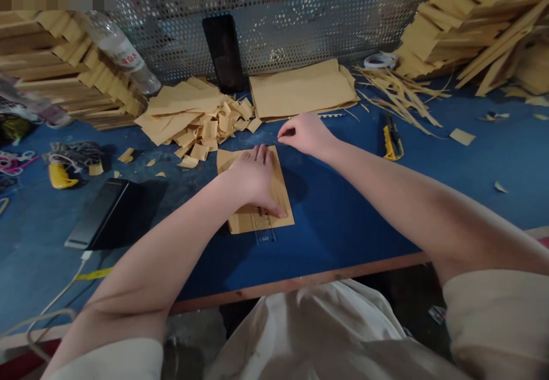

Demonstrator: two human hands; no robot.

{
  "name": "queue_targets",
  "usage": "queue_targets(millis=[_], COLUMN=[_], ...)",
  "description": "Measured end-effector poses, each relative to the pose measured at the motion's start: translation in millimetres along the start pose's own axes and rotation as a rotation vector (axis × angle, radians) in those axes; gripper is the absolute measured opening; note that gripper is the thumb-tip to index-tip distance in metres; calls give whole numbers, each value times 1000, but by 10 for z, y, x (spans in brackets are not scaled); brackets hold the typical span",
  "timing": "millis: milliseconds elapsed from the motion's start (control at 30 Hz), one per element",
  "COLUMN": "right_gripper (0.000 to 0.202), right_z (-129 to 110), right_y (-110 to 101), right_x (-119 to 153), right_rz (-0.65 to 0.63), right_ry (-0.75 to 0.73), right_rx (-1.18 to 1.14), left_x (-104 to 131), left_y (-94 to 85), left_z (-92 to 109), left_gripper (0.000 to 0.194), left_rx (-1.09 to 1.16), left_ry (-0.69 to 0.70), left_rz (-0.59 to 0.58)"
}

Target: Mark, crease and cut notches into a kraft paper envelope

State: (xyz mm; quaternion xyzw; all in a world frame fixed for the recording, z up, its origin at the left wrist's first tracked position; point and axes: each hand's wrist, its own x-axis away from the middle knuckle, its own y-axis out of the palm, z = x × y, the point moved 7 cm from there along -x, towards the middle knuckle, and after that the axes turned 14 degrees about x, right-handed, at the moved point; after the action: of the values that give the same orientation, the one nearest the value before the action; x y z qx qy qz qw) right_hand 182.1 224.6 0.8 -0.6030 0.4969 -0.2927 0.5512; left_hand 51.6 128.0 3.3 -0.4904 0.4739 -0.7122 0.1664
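Observation:
My left hand (254,179) lies spread on a brown paper piece (281,188), its fingers pointing away from me. Under that palm, a clear ruler (266,237) sticks out past the paper's near edge. Just beyond the paper's far right corner is my right hand (304,134), with thumb and forefinger pinched together above the blue table (334,214). Whatever the pinch holds, if anything, is too small to name. A striped pencil-like stick (332,115) lies behind the right hand, and a yellow utility knife (392,138) rests to its right.
Small paper scraps (210,131) are heaped beyond my left hand, beside stacked brown sheets (302,91). A black phone (223,54) leans on the mesh panel. Paper strips (403,97) lie at the back right. A bottle (128,56), a dark device (105,214) and paper stacks stand around.

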Motion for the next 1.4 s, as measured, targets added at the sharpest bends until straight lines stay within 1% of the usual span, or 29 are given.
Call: queue_targets(millis=[100, 167, 233, 400, 533, 667, 800, 967, 1267, 1400], right_gripper=[13, 18, 16, 13, 17, 20, 20, 24, 27, 26], right_z=[-5, -41, -100, -302, -407, -472, -550, -638, -796, -831], right_y=[-45, -83, -117, -107, -76, -117, -180, -205, -300, -294], right_x=[38, 144, 297, 739, 997, 1150, 1294, 1503, 1906, 2059], right_rz=[76, 110, 125, 78, 62, 78, 84, 87, 111, 87], right_ry=[13, -16, -76, -294, -395, -444, -489, -541, -654, -688], right_rx=[26, 32, 30, -14, -59, -93, -118, -128, -144, -127], left_x=[-3, -21, -50, -127, -151, -127, -91, -69, -99, -100], left_y=[4, 12, 25, 77, 75, 63, 35, 23, 41, 47], left_z=[-5, -20, -34, -60, -97, -65, -26, 3, -35, -45], left_gripper=[164, 163, 164, 165, 168, 164, 160, 152, 158, 160], left_rx=[28, 40, 45, 55, 95, 67, 20, -5, 10, 11], left_ry=[14, 22, 37, 93, 100, 128, 109, 95, 106, 116], left_rz=[8, 20, 28, 8, 33, 29, 28, 8, -1, 9])
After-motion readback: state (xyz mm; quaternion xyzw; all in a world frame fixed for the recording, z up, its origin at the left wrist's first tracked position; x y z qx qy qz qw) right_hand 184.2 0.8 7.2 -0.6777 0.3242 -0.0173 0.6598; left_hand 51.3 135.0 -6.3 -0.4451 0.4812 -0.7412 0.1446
